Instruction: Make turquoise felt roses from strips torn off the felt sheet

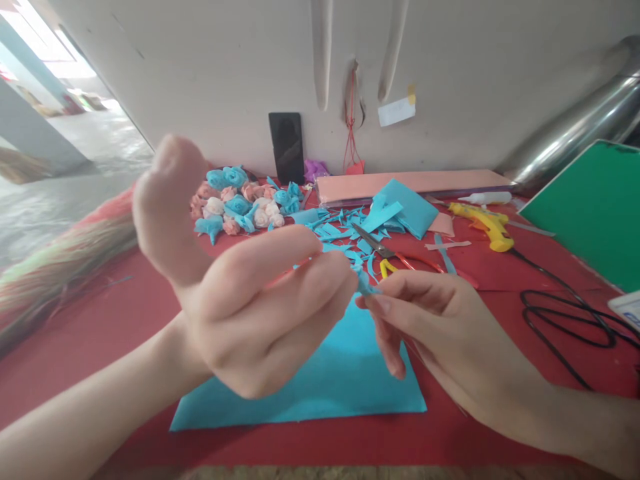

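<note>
A small twisted piece of blue crepe paper [367, 287] shows between my two hands. My right hand [440, 313] is closed, pinching its lower end between thumb and fingers. My left hand [265, 307] has its thumb raised and its fingers curled, the tips against the paper's other end; how they grip it is partly hidden. Below both hands a flat blue crepe paper sheet [310, 393] lies on the red table. Just beyond my right hand lie scissors [375, 243] with red handles, partly covered, beside a yellow-handled tool [387, 268].
Blue, pink and white paper roses [240, 203] are heaped at back left. Blue scraps [340, 227], folded blue paper [410, 207] and a pink paper pack [415, 183] lie behind. A yellow glue gun [483, 223] with a black cord [555, 327] is right. A phone [287, 147] leans upright.
</note>
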A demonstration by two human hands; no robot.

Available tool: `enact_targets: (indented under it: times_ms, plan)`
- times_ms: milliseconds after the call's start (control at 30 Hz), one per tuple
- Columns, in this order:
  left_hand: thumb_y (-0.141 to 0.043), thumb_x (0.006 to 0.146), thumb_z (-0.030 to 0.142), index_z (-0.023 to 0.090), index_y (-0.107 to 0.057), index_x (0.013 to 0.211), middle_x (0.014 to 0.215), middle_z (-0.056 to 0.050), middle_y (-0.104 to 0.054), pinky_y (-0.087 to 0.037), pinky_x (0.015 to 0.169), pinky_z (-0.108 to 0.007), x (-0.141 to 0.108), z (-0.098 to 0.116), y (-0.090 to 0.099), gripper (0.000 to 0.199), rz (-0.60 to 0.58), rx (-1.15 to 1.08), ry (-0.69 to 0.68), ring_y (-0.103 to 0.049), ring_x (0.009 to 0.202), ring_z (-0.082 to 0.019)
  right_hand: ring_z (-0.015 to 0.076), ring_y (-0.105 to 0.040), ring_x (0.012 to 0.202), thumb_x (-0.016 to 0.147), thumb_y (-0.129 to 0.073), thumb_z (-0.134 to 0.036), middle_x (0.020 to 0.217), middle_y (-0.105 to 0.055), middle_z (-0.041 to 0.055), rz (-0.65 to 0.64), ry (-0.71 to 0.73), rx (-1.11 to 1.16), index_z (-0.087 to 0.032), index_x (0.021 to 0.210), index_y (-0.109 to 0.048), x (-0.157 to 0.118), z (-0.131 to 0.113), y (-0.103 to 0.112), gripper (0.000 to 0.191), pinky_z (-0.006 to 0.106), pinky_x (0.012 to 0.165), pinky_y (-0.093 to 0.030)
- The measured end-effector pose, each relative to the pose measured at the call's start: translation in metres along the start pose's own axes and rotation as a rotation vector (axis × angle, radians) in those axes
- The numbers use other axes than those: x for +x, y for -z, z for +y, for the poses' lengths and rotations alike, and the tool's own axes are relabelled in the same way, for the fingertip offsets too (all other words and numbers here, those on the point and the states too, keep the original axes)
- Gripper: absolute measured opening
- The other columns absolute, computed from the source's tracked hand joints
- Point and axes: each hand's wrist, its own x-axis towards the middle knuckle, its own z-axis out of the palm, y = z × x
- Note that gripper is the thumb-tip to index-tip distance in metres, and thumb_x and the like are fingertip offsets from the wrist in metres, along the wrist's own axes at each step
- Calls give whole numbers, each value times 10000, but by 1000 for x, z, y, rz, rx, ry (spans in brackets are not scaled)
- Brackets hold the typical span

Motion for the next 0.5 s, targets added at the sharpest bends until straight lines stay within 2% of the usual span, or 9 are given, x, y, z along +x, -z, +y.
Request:
enact_targets:
  times_ms: [33, 67, 100, 167, 200, 233, 267, 367, 500]
  plan:
    - [-680, 682, 158, 253, -501, 397, 494, 86, -541, -468, 863, -568, 3, 2, 0, 350, 16, 103, -207, -465, 414, -122, 58, -500, 346, 636, -792, -415, 425, -551, -52, 0, 7, -3, -180, 586, -632, 0, 0, 0, 288, 181, 372, -423]
    - [-651, 704, 128, 236, -478, 387, 486, 78, -545, -486, 838, -551, 3, 4, -1, 378, 42, 196, -330, -464, 422, -123, 59, -502, 348, 645, -788, -407, 430, -554, -53, 0, 14, -6, -180, 599, -637, 0, 0, 0, 276, 181, 370, -423]
    - [-630, 721, 106, 232, -500, 413, 517, 69, -578, -496, 825, -553, 0, 5, -2, 357, 71, 277, -400, -495, 453, -135, 59, -505, 350, 652, -785, -395, 435, -556, -54, 4, 20, -11, -180, 609, -642, 0, 1, 0, 262, 181, 370, -424]
    - [-604, 772, 121, 223, -569, 534, 644, 28, -634, -431, 899, -644, -11, 7, -7, 261, 148, 354, -364, -583, 594, -190, 58, -508, 351, 657, -785, -361, 436, -554, -57, 17, 34, -20, -180, 612, -646, 1, 1, 1, 232, 179, 372, -423]
    - [-606, 790, 147, 220, -588, 596, 735, 14, -651, -355, 963, -699, -17, 9, -9, 209, 91, 382, -242, -615, 696, -217, 57, -506, 351, 656, -786, -340, 433, -551, -59, 26, 41, -26, -179, 607, -645, 1, 1, 1, 219, 178, 375, -424]
    - [-614, 795, 185, 231, -594, 638, 744, 17, -639, -326, 969, -725, -23, 11, -12, 166, 122, 353, -219, -608, 710, -218, 55, -504, 351, 655, -786, -315, 428, -548, -60, 33, 48, -33, -179, 600, -643, 1, 2, 1, 205, 176, 379, -423]
    - [-594, 818, 191, 257, -620, 702, 785, 20, -646, -310, 1008, -703, -28, 15, -14, 135, 81, 307, -63, -608, 782, -225, 53, -502, 353, 656, -784, -291, 427, -548, -61, 39, 59, -42, -180, 594, -640, 1, 2, 2, 192, 174, 383, -422]
    - [-534, 868, 289, 325, -627, 969, 841, 2, -635, -378, 973, -655, -35, 27, -19, 142, 155, -38, 301, -585, 967, -271, 51, -498, 373, 684, -757, -245, 432, -551, -63, 51, 91, -79, -190, 597, -633, 1, 4, 3, 161, 172, 406, -424]
    - [-465, 907, 351, 335, -557, 1137, 900, -9, -621, -415, 914, -652, -36, 34, -21, 249, 158, -213, 393, -589, 997, -283, 48, -488, 388, 723, -714, -273, 462, -543, -63, 78, 130, -130, -193, 594, -618, 0, 4, 4, 180, 179, 413, -415]
